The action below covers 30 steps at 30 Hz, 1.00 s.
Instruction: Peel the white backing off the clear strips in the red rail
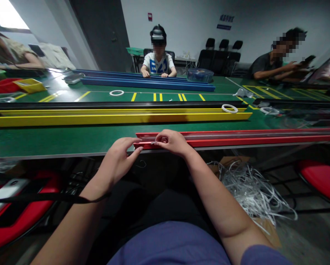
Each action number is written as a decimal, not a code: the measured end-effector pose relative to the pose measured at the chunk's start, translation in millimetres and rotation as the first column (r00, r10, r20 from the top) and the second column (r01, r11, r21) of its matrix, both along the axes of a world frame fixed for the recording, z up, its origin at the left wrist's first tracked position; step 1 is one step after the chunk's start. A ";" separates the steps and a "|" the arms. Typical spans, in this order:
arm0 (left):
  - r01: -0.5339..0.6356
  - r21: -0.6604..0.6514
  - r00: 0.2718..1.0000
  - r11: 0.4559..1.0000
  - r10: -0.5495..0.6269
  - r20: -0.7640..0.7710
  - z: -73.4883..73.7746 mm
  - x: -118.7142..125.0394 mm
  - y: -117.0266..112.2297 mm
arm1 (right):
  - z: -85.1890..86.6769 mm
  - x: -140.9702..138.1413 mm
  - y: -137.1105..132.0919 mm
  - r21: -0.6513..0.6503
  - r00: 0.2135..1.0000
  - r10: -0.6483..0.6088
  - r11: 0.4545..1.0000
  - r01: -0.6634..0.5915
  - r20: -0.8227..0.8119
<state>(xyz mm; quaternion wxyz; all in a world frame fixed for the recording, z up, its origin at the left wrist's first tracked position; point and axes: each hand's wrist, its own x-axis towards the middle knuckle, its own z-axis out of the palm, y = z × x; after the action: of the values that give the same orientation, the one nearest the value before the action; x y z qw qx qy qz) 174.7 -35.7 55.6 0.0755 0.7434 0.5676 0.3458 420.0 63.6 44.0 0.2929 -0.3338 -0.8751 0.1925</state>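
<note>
A long red channel (237,139) lies along the near edge of the green table (57,140), its left end in front of me. My right hand (172,141) rests on that left end with fingers curled, pinching something small and pale at the rail's top. My left hand (118,158) sits just left of the rail's end, below the table edge, with thumb and forefinger reaching to the rail's tip.
A yellow channel (120,118) and a black one (112,105) lie further back, with a white tape roll (229,108). Blue channels (148,82) lie before a seated person (158,59). Other people sit at left and right. White strips (250,191) pile on the floor. Red stools (322,180) flank me.
</note>
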 end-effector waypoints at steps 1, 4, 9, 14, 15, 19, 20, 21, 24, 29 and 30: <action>0.052 0.055 0.995 0.997 -0.047 -0.088 0.0 2.6 6.7 | -0.3 -0.1 0.0 0.003 1.000 0.004 1.000 -0.004 -0.002; 0.171 0.078 0.951 0.982 -0.143 -0.276 -2.8 14.3 29.6 | -2.0 -0.4 0.9 0.032 1.000 0.000 0.999 0.000 0.002; 0.129 -0.060 0.882 0.990 -0.142 -0.450 -13.7 32.2 68.6 | -3.6 -1.1 2.8 0.090 0.999 -0.031 0.996 0.029 0.022; 0.075 -0.042 0.839 0.996 -0.086 -0.537 -24.3 36.6 86.4 | -2.5 -2.1 -1.4 0.047 0.996 -0.084 0.995 0.084 -0.019; 0.068 -0.013 0.837 0.998 -0.064 -0.544 -25.6 37.0 86.5 | -2.5 -2.2 -2.6 0.031 0.995 -0.096 0.995 0.096 -0.027; 0.062 0.036 0.816 0.997 -0.030 -0.577 -26.8 38.9 83.6 | -3.5 -1.2 -4.3 -0.024 0.991 -0.113 0.993 0.112 -0.065; 0.060 0.037 0.812 0.998 -0.027 -0.583 -26.4 39.4 83.1 | -3.5 -0.3 -3.8 -0.034 0.991 -0.109 0.994 0.107 -0.077; 0.057 0.040 0.809 0.998 -0.022 -0.588 -26.0 40.0 82.8 | -3.1 0.9 -3.2 -0.042 0.991 -0.098 0.995 0.095 -0.088; 0.044 0.052 0.810 0.998 -0.005 -0.587 -25.1 41.3 82.9 | 0.9 6.9 -2.1 -0.060 0.993 -0.048 0.997 0.042 -0.111; 0.045 0.049 0.810 0.998 -0.008 -0.586 -26.4 41.0 84.6 | 10.3 25.7 -5.5 0.020 0.993 -0.036 0.999 0.038 -0.116; 0.044 0.048 0.809 0.998 -0.007 -0.587 -26.7 40.7 84.9 | 11.4 30.6 -6.0 0.046 0.993 -0.042 0.998 0.047 -0.106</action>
<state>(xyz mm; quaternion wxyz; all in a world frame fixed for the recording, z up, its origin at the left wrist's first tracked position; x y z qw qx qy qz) 215.5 49.3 28.9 -0.1207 0.8233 0.5425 0.1154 450.6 57.6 55.4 0.3508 -0.3354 -0.8551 0.1822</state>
